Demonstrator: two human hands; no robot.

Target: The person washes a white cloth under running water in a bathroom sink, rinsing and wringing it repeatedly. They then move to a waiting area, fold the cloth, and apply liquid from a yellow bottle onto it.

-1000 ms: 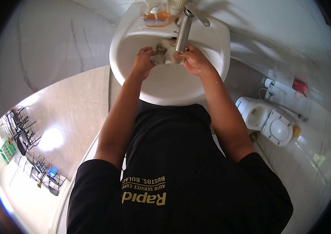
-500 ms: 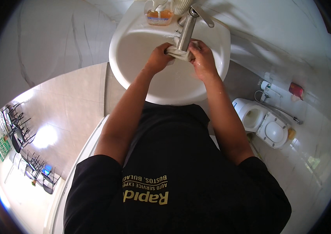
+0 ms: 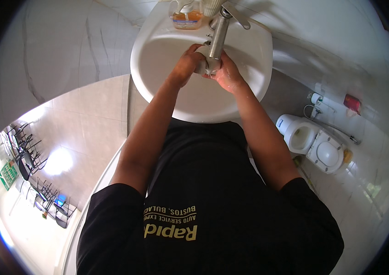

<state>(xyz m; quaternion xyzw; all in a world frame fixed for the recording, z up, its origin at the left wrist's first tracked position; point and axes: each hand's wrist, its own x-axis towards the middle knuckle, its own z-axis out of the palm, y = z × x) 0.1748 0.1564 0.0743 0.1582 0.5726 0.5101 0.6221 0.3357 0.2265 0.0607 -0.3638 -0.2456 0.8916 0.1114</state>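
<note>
Pale cloth (image 3: pixel 201 68) was bunched between left hand (image 3: pixel 187 65) and right hand (image 3: pixel 228 74) | both gripped it, close together | metal faucet (image 3: pixel 219 40) jutted just above them | white sink (image 3: pixel 203 101) lay below

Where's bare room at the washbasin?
Free: washbasin bowl, left of the left hand; front bowl, between hands and rim. Crowded: under the faucet, left hand and right hand around pale cloth; back ledge, pump bottle.
</note>
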